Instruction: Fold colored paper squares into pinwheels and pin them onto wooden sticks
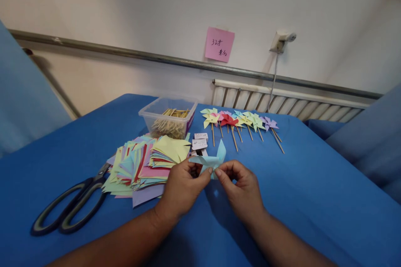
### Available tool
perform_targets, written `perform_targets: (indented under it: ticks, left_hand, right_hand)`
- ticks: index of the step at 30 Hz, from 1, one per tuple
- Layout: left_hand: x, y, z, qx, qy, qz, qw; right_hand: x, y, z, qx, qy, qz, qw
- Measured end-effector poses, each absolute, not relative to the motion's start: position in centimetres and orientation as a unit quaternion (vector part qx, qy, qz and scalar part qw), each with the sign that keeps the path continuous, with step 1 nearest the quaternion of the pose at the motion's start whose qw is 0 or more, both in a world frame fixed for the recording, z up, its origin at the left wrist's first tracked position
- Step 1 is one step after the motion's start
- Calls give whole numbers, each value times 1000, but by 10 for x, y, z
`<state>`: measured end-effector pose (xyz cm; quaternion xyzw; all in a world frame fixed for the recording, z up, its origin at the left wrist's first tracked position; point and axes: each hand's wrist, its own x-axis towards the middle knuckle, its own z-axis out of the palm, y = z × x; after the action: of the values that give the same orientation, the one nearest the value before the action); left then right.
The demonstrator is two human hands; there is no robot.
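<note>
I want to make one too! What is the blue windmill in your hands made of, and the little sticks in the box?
The blue pinwheel, pinched by the left hand and right hand, looks like thin matte paper: flat folded blades, sharp creases. The sticks in the clear box look like pale bare wood, possibly bamboo.

One head-worn camera looks forward and down, close over the blue table (pixel 313 183), facing the wall (pixel 156 8).

Matt paper pinwheel (pixel 210 160) w/ wooden sticks (pixel 171 127) in clear glossy plastic tub (pixel 150 113) (blue cloth (pixel 313 183) underneath).
</note>
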<state>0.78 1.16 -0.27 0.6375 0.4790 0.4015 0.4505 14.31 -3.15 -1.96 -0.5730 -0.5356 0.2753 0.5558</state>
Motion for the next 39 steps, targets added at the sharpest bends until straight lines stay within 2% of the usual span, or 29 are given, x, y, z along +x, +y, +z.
perform_targets:
  ticks: [14, 21, 32, 39]
  left_hand:
    - [8, 9, -5, 644, 472, 415, 437]
    - [8, 7, -5, 664, 456, 418, 420]
    - [7, 6, -6, 649, 434, 425, 458]
    - [6, 6, -4, 667, 437, 417, 436]
  right_hand:
    - [142, -32, -19, -580, -551, 252, 545]
    - [142, -31, -16, -547, -560, 200, 590]
    - [141, -27, -18, -450, -439, 411, 660]
    - [143, -28, -16, -435, -460, 458, 624]
